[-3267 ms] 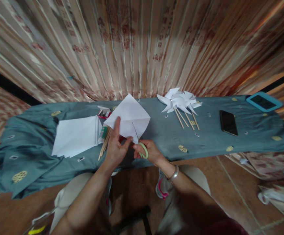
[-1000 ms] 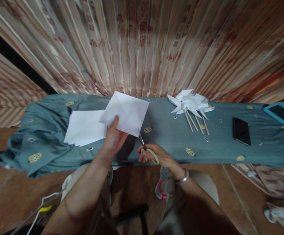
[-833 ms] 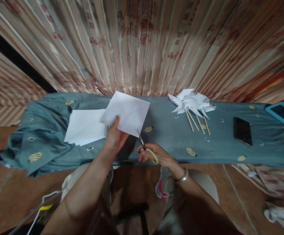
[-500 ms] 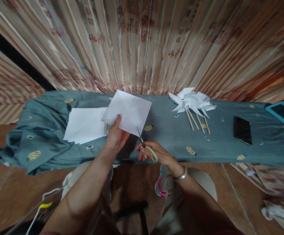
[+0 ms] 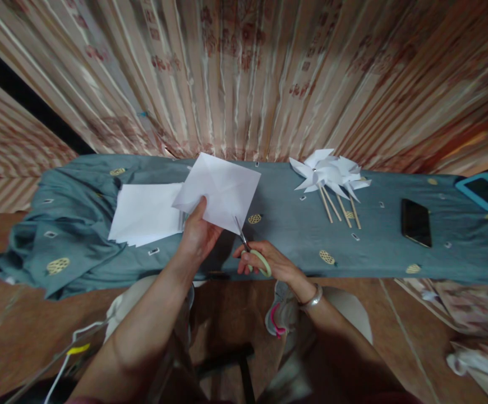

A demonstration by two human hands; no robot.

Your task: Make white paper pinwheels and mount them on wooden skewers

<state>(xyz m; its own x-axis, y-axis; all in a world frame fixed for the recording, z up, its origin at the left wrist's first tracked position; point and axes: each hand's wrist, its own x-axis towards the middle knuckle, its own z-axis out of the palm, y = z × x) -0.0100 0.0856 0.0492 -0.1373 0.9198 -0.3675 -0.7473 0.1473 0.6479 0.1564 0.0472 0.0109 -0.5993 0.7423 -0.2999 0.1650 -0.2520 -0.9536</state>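
Note:
A square white sheet of paper point(image 5: 227, 185) with diagonal creases is gripped at its lower left by my left hand point(image 5: 199, 233), thumb on top and fingers underneath. My right hand point(image 5: 265, 259) is closed round the pale green handles of a pair of scissors point(image 5: 244, 238). The scissor blades reach the paper's lower right corner, one of them lying over the sheet. To the left, partly behind the held sheet, lies a stack of white paper point(image 5: 147, 213).
Several white paper pinwheels point(image 5: 328, 171) on wooden sticks lie right of my hands. Farther right are a black phone point(image 5: 415, 223) and a blue-framed device point(image 5: 486, 192). A green patterned cloth point(image 5: 286, 241) covers the narrow table, with a pleated curtain point(image 5: 244, 84) behind.
Almost nothing differs. The paper and scissors keep nearly the same place, and the whole view has shifted very slightly.

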